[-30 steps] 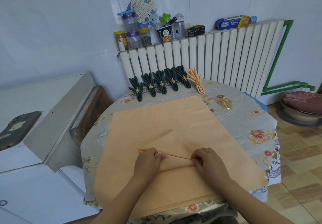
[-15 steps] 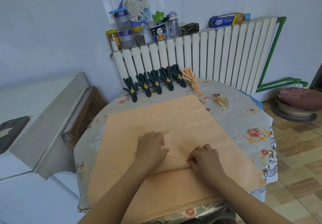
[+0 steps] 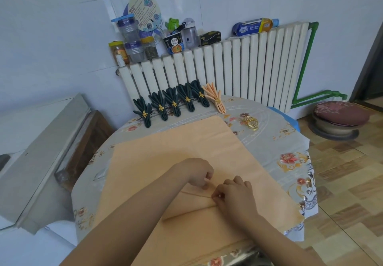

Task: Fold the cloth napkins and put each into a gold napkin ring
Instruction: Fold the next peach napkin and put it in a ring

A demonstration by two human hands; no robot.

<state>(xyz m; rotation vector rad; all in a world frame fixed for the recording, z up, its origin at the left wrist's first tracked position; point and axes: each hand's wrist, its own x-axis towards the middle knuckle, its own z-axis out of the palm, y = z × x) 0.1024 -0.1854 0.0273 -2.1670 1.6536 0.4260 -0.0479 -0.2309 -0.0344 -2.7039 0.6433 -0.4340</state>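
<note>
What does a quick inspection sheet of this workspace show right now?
Surface: round table under a floral cloth.
Job's things: peach napkin spread flat, partly pleated; five green ringed napkins and one peach ringed napkin at the far edge; loose gold rings.
Clutter: jars and bottles on the radiator.
Grippers: left hand and right hand pinch the pleat.
Cables: nothing seen.
Surroundings: tiled wall, green pipe, cushioned stool.

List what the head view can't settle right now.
- Loose gold rings: stacked and too small to count.
- Left hand and right hand fingers: curled under, so the grip on the peach napkin fold is hidden.
- Napkin's near edge: covered by the forearms.
</note>
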